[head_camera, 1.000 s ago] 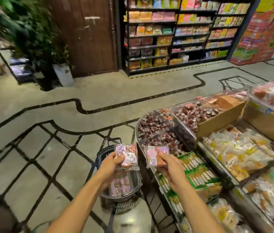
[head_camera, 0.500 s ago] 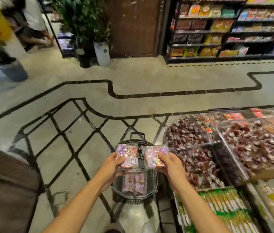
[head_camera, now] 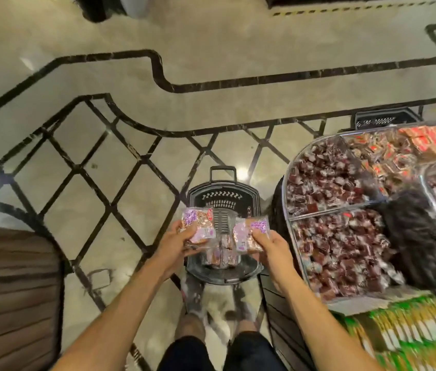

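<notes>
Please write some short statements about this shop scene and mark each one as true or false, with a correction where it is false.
1. The left hand grips the left packet; the right hand grips the right packet. True.
2. The black basket hangs from the person's arm. False: it stands on the floor.
3. The basket is empty. False: several packets lie in it.
4. The clear bins at the right hold dark red wrapped sweets. True.

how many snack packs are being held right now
2. The left pack is pinched in the left hand, the right pack in the right hand, both above the black basket. Other packs lie in the basket, partly hidden behind them.
</notes>
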Available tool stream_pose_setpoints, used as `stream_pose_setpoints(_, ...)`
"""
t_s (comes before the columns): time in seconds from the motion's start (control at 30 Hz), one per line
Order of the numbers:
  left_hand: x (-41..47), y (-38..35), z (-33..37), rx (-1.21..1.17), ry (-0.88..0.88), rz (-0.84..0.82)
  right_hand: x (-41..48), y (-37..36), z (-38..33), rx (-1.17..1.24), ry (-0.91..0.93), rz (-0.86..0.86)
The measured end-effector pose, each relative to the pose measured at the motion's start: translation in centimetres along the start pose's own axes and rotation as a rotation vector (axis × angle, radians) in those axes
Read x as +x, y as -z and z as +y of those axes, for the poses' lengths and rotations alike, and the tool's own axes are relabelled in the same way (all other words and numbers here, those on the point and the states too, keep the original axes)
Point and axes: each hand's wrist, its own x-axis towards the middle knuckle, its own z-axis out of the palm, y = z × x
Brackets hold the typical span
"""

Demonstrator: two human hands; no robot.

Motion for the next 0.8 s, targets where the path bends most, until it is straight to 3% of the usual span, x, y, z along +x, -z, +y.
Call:
stream_pose_setpoints(0.3,14.2,2.0,-7.7,0.130,0.174,0.071,10.3,-2.2,9.1,0.065,-0.131,0.106)
stream_pose_setpoints(0.5,27.9,5.4,-21.2,0.166,0.290,0.108,20.1,-2.4,16.4,0.027,-0.241,0.064)
stream_pose_setpoints(0.8,36.8,2.5,-28.6,0.390,0.350,0.128,32.7,-2.5,28.2,-0.019,-0.380,0.156)
